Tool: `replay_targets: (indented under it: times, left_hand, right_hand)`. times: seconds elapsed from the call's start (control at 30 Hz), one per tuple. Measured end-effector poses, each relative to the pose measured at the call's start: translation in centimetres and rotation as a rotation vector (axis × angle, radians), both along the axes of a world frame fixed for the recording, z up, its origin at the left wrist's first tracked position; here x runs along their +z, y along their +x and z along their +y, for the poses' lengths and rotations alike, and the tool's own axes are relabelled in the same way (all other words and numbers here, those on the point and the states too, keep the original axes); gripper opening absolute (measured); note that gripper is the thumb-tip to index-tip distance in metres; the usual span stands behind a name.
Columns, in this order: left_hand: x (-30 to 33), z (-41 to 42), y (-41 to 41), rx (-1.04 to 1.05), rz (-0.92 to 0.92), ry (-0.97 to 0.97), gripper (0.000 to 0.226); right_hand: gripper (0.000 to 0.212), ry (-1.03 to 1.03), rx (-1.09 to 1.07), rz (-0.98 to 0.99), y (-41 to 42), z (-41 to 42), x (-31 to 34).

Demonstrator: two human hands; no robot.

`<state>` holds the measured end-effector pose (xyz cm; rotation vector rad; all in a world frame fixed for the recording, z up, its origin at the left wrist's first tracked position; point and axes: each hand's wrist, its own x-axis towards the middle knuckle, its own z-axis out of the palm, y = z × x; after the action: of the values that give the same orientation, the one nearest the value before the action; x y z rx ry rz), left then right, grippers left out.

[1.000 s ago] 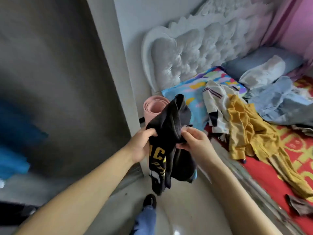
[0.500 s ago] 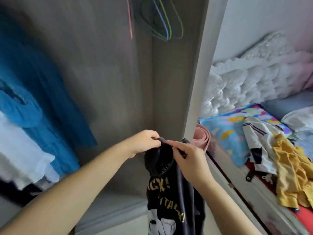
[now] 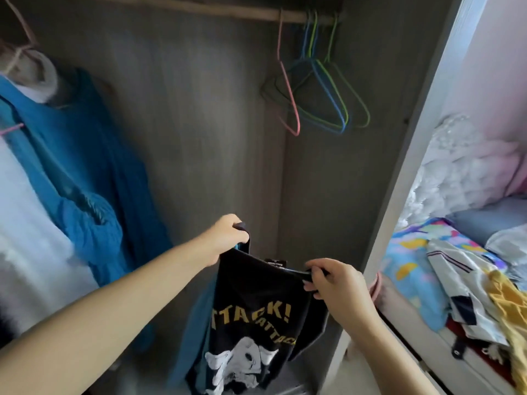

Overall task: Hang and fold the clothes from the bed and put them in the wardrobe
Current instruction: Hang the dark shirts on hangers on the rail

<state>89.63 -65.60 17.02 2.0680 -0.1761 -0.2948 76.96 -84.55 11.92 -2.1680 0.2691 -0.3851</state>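
A black T-shirt [image 3: 253, 317] with yellow "ATTACK!" lettering and a white print hangs spread between both hands, inside the open wardrobe [image 3: 199, 124]. My left hand [image 3: 226, 238] grips its top edge at one shoulder. My right hand [image 3: 332, 280] pinches the other shoulder, lower and to the right. Several empty wire hangers [image 3: 322, 95], pink, blue and green, hang from the rail [image 3: 228, 10] above the shirt. On the bed [image 3: 422, 334] at the right lie a white striped garment [image 3: 459, 283] and a yellow one [image 3: 510, 306].
A blue garment [image 3: 85, 181] and a white one [image 3: 25, 240] hang at the wardrobe's left. The wardrobe's white side panel [image 3: 407, 178] stands between the shirt and the bed. A patterned pillow [image 3: 410, 269], a tufted white headboard [image 3: 456, 172] and a pink roll [image 3: 376, 283] are to the right.
The view swung from the bed to the wardrobe and up. Both hands moved apart along the shirt's top, so the bunched black T-shirt now hangs spread open with its print showing.
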Motion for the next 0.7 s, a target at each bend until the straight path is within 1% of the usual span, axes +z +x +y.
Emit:
replay_targets:
  times: [0.03,0.07,0.1,0.13,0.17,0.23,0.27,0.3,0.33,0.37,0.4,0.47,0.5,0.53,0.57,0.63,0.7]
  left_hand:
    - [0.6,0.3,0.7,0.062,-0.037,-0.05,0.007]
    - [1.4,0.6,1.4,0.121,-0.047,-0.108,0.008]
    - [2.2,0.7,2.1,0.163,-0.042,-0.155,0.012]
    - [3.0,0.8,2.7,0.182,-0.039,-0.186,0.016]
    - [3.5,0.8,3.4,0.18,-0.05,-0.193,0.018]
    - [4.2,0.8,4.7,0.14,-0.106,-0.176,0.019]
    - [4.5,0.8,5.2,0.127,-0.14,-0.154,0.018]
    - [4.6,0.9,5.8,0.13,-0.171,-0.133,0.017]
    - [4.7,0.9,6.3,0.141,-0.192,-0.124,0.015]
    - [4.8,1.1,6.8,0.151,-0.205,-0.125,0.014]
    - [5.0,1.3,7.3,0.158,-0.216,-0.129,0.016]
    - [5.4,1.9,8.1,0.192,-0.218,-0.141,0.021]
    - [5.7,2.2,8.5,0.213,-0.206,-0.166,0.022]
    - [6.0,2.5,8.9,0.227,-0.188,-0.199,0.024]
    - [6.2,2.9,9.3,0.237,-0.173,-0.227,0.025]
    - [6.5,3.7,10.1,0.275,-0.166,-0.252,0.03]
    - [6.2,4.6,10.8,0.35,-0.185,-0.26,0.032]
  right_hand:
    - [0.027,-0.017,0.084,0.087,0.5,0.2,1.3]
    - [0.029,-0.061,0.158,0.144,1.0,0.3,2.9]
    - [0.031,-0.125,0.191,0.131,1.9,0.2,4.8]
    - [0.031,-0.186,0.176,0.046,2.9,0.0,7.0]
    - [0.031,-0.214,0.129,-0.086,4.2,-0.3,9.6]
    - [0.027,-0.154,0.027,-0.38,7.5,-0.7,14.7]
    - [0.025,-0.137,-0.017,-0.497,9.9,-0.9,17.2]
    - [0.024,-0.191,-0.06,-0.557,12.5,-0.9,19.4]
    - [0.03,-0.29,-0.097,-0.55,15.2,-0.9,21.3]
    - [0.042,-0.379,-0.117,-0.488,18.0,-0.8,22.7]
    - [0.056,-0.427,-0.117,-0.383,20.6,-0.7,23.6]
    - [0.075,-0.426,-0.093,-0.156,24.8,-0.5,24.0]
    - [0.077,-0.4,-0.09,-0.092,26.4,-0.5,23.9]
    - [0.072,-0.377,-0.097,-0.086,27.7,-0.6,23.7]
    - [0.06,-0.358,-0.114,-0.14,28.8,-0.7,23.7]
    - [0.037,-0.325,-0.152,-0.309,29.9,-0.8,23.8]
    - [0.029,-0.279,-0.112,-0.504,29.7,-0.6,22.7]
